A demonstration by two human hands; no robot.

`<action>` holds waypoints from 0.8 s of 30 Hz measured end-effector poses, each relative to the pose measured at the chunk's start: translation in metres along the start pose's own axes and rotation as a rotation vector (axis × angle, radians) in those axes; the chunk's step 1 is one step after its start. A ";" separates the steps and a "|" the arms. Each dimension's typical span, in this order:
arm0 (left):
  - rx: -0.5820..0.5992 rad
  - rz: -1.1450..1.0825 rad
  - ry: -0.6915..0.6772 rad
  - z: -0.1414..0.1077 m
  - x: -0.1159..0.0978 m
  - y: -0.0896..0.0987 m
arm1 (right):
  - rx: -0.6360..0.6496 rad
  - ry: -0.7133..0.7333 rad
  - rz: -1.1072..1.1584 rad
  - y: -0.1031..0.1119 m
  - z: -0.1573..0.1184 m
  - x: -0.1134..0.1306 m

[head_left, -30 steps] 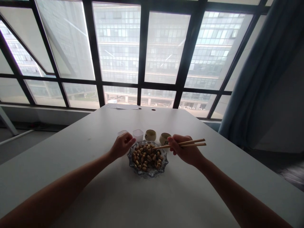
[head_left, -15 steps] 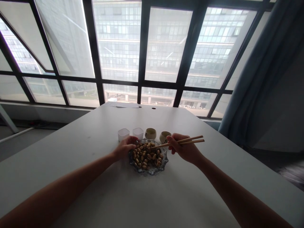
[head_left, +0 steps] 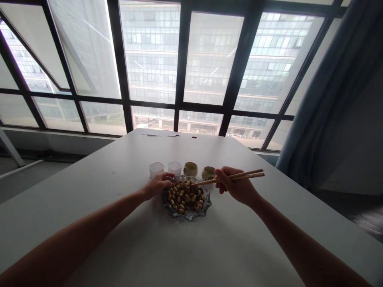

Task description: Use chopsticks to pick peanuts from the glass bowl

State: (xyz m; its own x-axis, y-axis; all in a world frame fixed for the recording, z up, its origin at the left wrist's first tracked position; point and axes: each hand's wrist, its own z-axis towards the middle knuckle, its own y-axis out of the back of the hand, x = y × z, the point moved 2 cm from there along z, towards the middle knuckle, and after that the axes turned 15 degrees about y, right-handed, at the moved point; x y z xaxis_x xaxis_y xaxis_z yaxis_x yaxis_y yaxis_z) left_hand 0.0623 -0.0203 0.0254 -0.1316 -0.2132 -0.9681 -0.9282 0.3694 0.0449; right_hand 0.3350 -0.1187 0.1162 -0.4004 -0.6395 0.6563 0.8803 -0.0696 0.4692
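Many nuts (head_left: 179, 197) lie heaped in a clear glass bowl (head_left: 191, 217) with a jagged, scalloped rim, which stands on the white table (head_left: 191, 255). Two wooden chopsticks (head_left: 248, 173) slant in from the right, their tips at the far part of the heap; whether they pinch a nut is too small to tell. The right hand (head_left: 235, 185) is closed around the chopsticks. The left hand (head_left: 157, 185) is at the bowl's left rim, thumb and fingers slightly parted; I cannot tell how firmly it grips. The hands are well apart, on either side of the bowl. Just beyond it stand two whitish containers (head_left: 156, 170) and, to their right, two greenish cups (head_left: 190, 170) with dark markings.
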 end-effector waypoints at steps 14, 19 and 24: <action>-0.044 0.111 -0.084 0.004 0.003 0.002 | -0.050 -0.038 0.061 0.006 0.003 0.003; -0.133 0.197 -0.260 0.001 -0.003 0.003 | -0.061 -0.036 0.061 0.006 0.003 0.003; -0.515 0.611 -0.668 -0.013 -0.021 0.016 | -0.060 -0.013 0.048 0.008 0.003 0.002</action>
State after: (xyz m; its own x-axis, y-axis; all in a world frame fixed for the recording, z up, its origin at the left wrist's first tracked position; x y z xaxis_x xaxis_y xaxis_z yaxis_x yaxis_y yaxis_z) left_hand 0.0457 -0.0215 0.0493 -0.5556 0.4829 -0.6769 -0.8249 -0.2182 0.5214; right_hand 0.3402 -0.1180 0.1231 -0.3605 -0.6334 0.6848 0.9120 -0.0853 0.4012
